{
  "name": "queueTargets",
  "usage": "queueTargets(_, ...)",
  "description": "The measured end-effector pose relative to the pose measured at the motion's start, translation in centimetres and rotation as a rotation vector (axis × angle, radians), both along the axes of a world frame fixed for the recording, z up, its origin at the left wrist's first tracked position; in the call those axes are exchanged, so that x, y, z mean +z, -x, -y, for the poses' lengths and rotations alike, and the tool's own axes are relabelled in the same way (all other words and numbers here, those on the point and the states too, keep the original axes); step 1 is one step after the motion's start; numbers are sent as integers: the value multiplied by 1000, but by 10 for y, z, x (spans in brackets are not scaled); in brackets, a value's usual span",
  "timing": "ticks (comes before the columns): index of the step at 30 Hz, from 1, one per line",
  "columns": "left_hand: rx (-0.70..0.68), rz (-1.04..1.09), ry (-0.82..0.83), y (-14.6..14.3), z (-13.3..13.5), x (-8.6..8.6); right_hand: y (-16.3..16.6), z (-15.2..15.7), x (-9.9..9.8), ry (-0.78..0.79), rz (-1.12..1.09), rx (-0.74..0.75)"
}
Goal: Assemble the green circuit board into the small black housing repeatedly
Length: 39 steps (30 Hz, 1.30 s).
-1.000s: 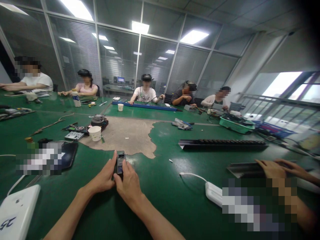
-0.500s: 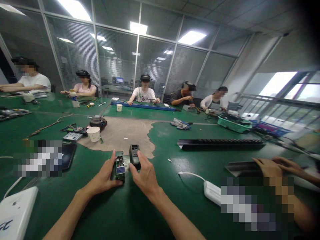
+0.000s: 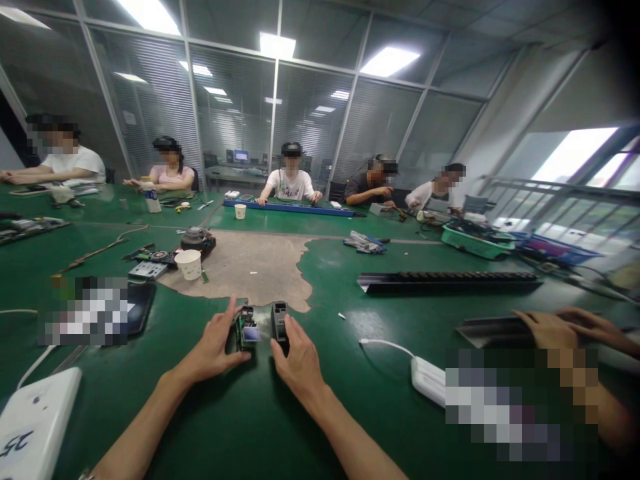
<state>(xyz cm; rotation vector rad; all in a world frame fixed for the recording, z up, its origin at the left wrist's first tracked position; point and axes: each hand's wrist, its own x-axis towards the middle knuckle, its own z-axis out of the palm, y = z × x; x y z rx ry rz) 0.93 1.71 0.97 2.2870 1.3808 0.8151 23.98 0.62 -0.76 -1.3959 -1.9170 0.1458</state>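
Note:
My left hand (image 3: pixel 216 347) has its thumb and fingers around a small circuit board (image 3: pixel 241 332), which carries a little bluish screen that sticks out to the right. The board stands tilted on the green table (image 3: pixel 220 427). Just to its right, my right hand (image 3: pixel 299 353) grips a narrow black plastic casing (image 3: pixel 280 312) from its right side. A gap separates board and casing. The casing's lower part is partly hidden behind my thumb and fingers.
A paper cup (image 3: pixel 189 265) and dismantled electronics (image 3: pixel 197 240) stand beyond on a bare tan patch. Rightward lie a long black metal channel (image 3: pixel 450 283), grey gloves (image 3: pixel 364 243) and a white power strip (image 3: pixel 427 380). A co-worker's hands (image 3: pixel 555 330) are at the right; others sit across.
The circuit board has turned in my left hand, its screen now jutting rightward. My right hand and the casing have shifted slightly right and down, and the gap between the parts has widened.

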Motion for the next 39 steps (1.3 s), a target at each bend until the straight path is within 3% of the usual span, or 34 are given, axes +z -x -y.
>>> queueTargets(6,28,-59,3,11,-4,-7,-2,3,2,7,-4,7)
queueTargets(13,1,-116,-25,-4,-1,-8,0,2,2,12,-42,18)
queueTargets(18,-18,-95,-25,4,-1,-11,-2,-2,16,-7,-171,16)
queueTargets(27,-42,263,162,24,-6,-4,20,5,59,-33,-193,140)
queueTargets(33,14,525,459,13,-8,-7,43,6,61,7,-107,150)
queueTargets(39,27,617,467,12,-9,-9,60,6,56,26,-21,148)
